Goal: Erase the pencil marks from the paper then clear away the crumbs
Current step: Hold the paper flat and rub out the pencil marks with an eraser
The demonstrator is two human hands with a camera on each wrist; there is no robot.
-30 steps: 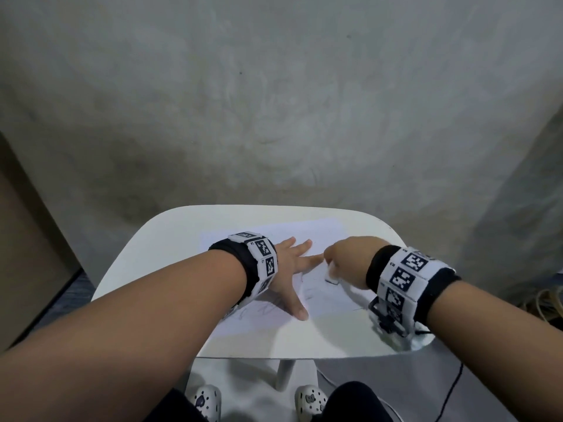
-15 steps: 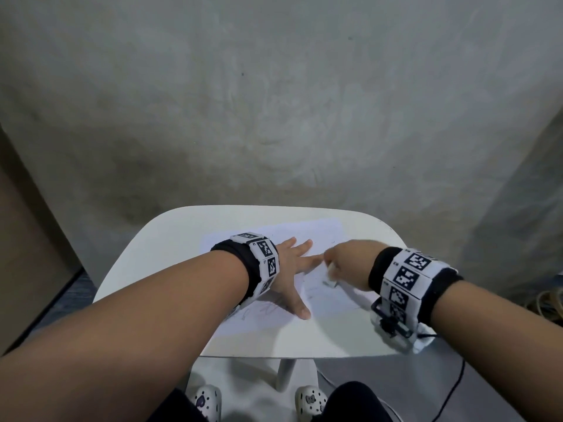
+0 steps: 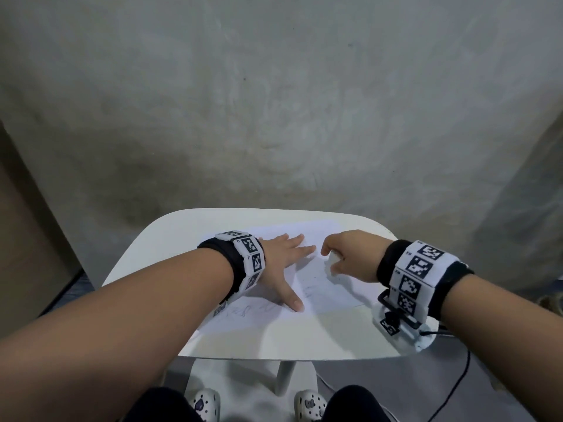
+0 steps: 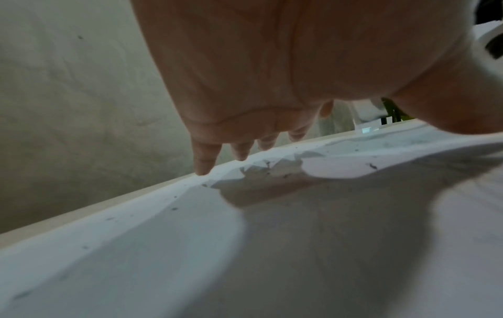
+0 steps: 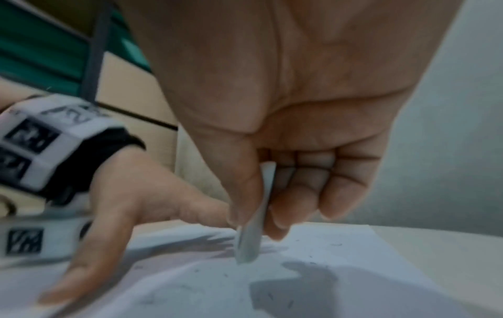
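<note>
- Thin white sheet of paper (image 3: 329, 289) flat on small white rounded table (image 3: 170, 239), faint pencil marks (image 3: 309, 292) near its middle.
- Left hand (image 3: 281, 263) spread flat on paper, fingers apart.
- Right hand (image 5: 272, 172) beside it, fingers clamped on slim white eraser (image 5: 251, 241), tip at paper.
- Dark crumbs (image 4: 371, 166) scattered on sheet.
- Risk: hard rubbing could crease or tear paper if left hand slips.

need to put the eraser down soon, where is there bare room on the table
Bare tabletop: the near strip of the table between the paper and the front edge, and the far left corner beyond the left hand. Crowded: mid-paper, where the right hand pinches the eraser, with crumbs scattered about.
</note>
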